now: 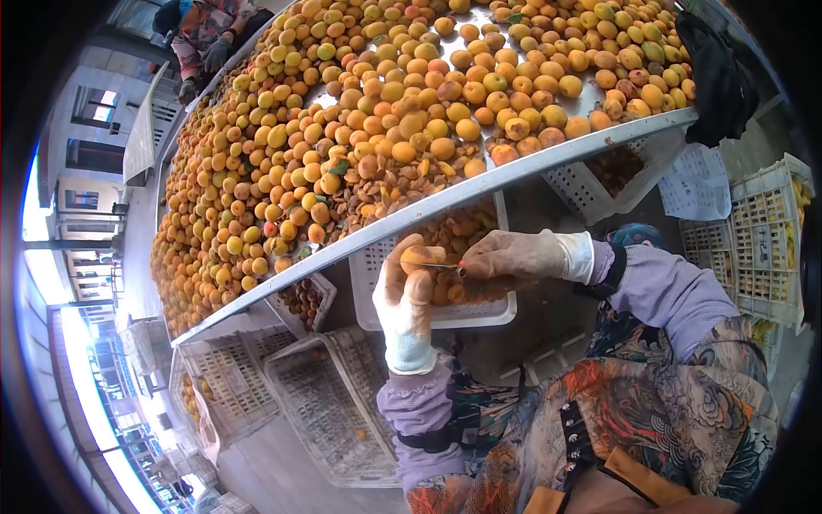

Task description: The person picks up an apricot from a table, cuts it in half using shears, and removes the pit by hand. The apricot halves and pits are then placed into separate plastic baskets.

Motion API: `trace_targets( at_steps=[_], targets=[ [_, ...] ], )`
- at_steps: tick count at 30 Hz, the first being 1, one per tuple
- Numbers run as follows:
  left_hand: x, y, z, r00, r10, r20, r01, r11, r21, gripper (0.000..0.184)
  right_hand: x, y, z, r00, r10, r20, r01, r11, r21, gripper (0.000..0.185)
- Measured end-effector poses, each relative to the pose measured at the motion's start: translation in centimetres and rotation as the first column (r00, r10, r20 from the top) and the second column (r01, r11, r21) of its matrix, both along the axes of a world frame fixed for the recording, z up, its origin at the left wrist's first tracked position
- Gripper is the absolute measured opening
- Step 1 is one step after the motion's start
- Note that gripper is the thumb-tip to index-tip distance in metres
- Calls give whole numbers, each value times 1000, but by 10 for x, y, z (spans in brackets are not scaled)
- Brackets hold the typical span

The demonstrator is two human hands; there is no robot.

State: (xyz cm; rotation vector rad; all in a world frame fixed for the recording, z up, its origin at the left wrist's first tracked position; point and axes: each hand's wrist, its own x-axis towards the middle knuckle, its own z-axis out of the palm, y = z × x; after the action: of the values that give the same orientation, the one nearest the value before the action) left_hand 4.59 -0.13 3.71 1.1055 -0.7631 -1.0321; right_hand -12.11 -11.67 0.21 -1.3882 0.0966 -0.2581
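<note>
A big metal-rimmed bench [548, 164], heaped with orange fruit, slants across a hall-like space with crates standing on the floor around it. Just below its rim, over a white crate [509, 313] with fruit pieces inside, the gloved left hand [405, 301] holds one apricot-like fruit [417, 259], its grip closed round the sides, thumb and fingers bent. The gloved right hand [518, 259] pinches a slim tool [443, 265] tightly, its thin end at the fruit (whether it has gone in, I can't tell). The fruit should be light, probably soft enough to bruise and slippery where juice wets it; best held lightly around its sides, fingertips away from the metal. The bench rim limits movement forward; there is more room back towards the lap.
</note>
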Motion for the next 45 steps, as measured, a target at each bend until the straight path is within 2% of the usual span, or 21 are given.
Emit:
trace_targets(
  at_steps=[2, 9, 12, 14, 15, 18, 20, 21, 23, 24, 26, 27, 29, 30, 32, 36, 39, 41, 42, 44, 45],
  targets=[
    [7, 3, 9, 978, -63, 199, 47, 995, 85, 63, -3, -3, -7, 949, 196, -246, -102, 932, 349, 41],
    [7, 5, 5, 987, -46, 156, 45, 999, 9, 51, 1, 1, -15, 955, 151, -256, -67, 949, 308, 39],
    [3, 5, 2, 965, 53, 257, -57, 998, 8, 50, 3, -1, -20, 960, 110, -257, -55, 976, 211, 40],
    [4, 3, -5, 997, 56, 55, -54, 997, -48, 52, 1, -2, -6, 940, 156, -302, -56, 947, 315, 42],
    [3, 2, -8, 997, 60, 56, -57, 997, -49, 52, 1, -2, -1, 940, 159, -302, -59, 948, 314, 42],
    [-1, -1, -14, 993, 32, -114, -42, 996, -83, 55, 3, 0, 5, 947, 137, -291, -19, 927, 374, 41],
    [-3, -4, -17, 956, -5, -295, -27, 994, -105, 53, 6, 1, 0, 1000, -19, 1, 19, 996, -89, 39],
    [-4, -5, -16, 955, -5, -296, -27, 994, -103, 53, 6, 0, -1, 1000, -20, 0, 20, 996, -86, 39],
    [-6, -5, -14, 970, 13, -242, -39, 994, -102, 53, 5, -1, -5, 962, 97, -257, -6, 943, 333, 38],
    [-6, -5, -16, 970, 10, -245, -35, 995, -98, 53, 5, -1, -7, 961, 94, -259, -1, 942, 337, 38],
    [-2, -5, -21, 998, 63, -26, -65, 994, -85, 54, 7, 1, -8, 972, 64, -225, 9, 951, 309, 38],
    [-1, -5, -19, 998, 57, -26, -59, 995, -83, 54, 9, 0, -5, 973, 59, -224, 14, 950, 311, 38],
    [-2, -3, -17, 997, 27, -69, -31, 998, -58, 55, 9, -1, 1, 999, -15, -52, 19, 996, 87, 40],
    [-2, -3, -19, 997, 27, -71, -31, 998, -55, 55, 8, 1, -6, 998, -14, -54, 19, 996, 90, 40],
    [-1, -5, -24, 974, -4, -227, -16, 996, -86, 54, 10, 2, -26, 988, 74, -137, -30, 955, 295, 38],
    [-6, -11, -22, 977, 29, -213, -60, 988, -140, 54, 4, 3, -1, 965, 118, -236, -19, 922, 386, 36],
    [-6, -11, -27, 992, 89, -94, -99, 989, -107, 56, 6, 3, -14, 967, 125, -224, -37, 932, 360, 36],
    [-7, -10, -26, 990, 88, 109, -82, 995, -53, 59, 13, 6, -38, 994, 8, -108, -3, 999, 44, 43],
    [-7, -11, -28, 990, 87, 109, -82, 995, -52, 59, 14, 5, -42, 994, 8, -108, -3, 999, 45, 43],
    [-5, -13, -32, 996, 84, 7, -84, 996, -27, 63, 14, 3, -48, 997, -54, 54, 68, 948, -310, 46],
    [-8, -14, -29, 997, 82, 9, -82, 996, -27, 63, 14, 4, -42, 997, -56, 56, 70, 948, -309, 46]
  ],
)
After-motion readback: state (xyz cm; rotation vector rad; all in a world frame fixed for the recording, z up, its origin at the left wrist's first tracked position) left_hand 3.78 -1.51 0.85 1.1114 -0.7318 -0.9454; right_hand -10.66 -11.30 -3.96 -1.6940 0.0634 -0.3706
